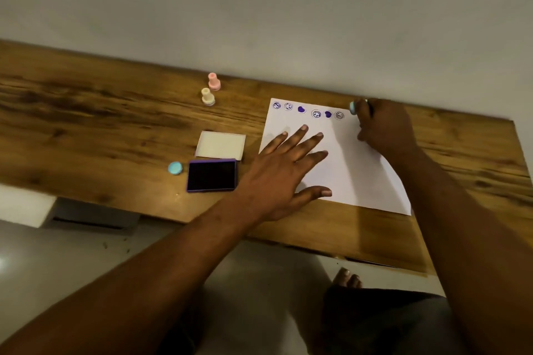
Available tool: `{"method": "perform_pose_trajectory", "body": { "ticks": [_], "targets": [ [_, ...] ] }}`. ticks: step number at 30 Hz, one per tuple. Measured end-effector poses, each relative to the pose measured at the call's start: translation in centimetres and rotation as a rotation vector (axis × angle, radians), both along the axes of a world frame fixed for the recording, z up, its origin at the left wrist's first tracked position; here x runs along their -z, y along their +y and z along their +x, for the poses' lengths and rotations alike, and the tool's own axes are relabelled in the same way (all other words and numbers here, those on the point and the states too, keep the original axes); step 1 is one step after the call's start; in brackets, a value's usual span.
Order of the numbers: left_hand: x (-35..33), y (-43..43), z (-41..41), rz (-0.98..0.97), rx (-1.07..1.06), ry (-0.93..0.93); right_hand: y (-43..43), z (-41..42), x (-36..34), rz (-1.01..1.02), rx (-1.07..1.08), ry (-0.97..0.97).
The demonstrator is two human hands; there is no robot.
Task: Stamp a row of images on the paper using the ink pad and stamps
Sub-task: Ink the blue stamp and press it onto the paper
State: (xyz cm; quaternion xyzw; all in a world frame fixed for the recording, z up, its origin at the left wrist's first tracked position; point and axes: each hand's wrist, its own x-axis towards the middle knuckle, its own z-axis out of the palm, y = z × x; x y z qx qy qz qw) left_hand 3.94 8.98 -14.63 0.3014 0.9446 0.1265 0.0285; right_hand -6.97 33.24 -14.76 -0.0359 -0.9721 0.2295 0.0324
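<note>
Row nearly across the sheet, another print about to go down

The right hand (383, 127) has its grip pinched on a blue stamp (354, 107) at the paper's (357, 170) upper right, just past six purple prints (308, 110). The left hand (285, 164), fingers spread, pins the sheet. The open ink pad (212, 175) lies left; pink stamp (214, 81) and cream stamp (208, 96) stand beyond.

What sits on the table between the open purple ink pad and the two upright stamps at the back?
In the head view, a white rectangular lid lies between the ink pad and the cream stamp and pink stamp.
</note>
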Motion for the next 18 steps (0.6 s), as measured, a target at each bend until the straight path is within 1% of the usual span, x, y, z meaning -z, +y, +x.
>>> {"method": "perform_pose_trajectory", "body": {
  "ticks": [4,8,10,12,14,18],
  "targets": [
    [1.1,1.3,-0.7,0.010,0.018,-0.069,0.3,-0.4,0.8,0.177,-0.079,0.002],
    [2.0,2.3,-0.6,0.084,0.000,-0.153,0.6,-0.8,0.7,0.153,-0.056,0.028],
    [2.3,2.4,-0.5,0.132,-0.024,-0.163,0.5,-0.9,0.5,0.183,-0.074,0.033],
    [2.6,2.4,-0.5,0.160,-0.035,-0.157,0.4,-0.9,0.2,0.169,-0.060,0.059],
    [2.9,2.3,-0.4,0.160,-0.031,-0.157,0.1,-0.8,-0.6,0.177,-0.038,0.113],
    [3.3,2.3,-0.4,0.141,-0.027,-0.157,-0.8,-0.4,-4.2,0.296,0.020,0.289]
  ]
}}
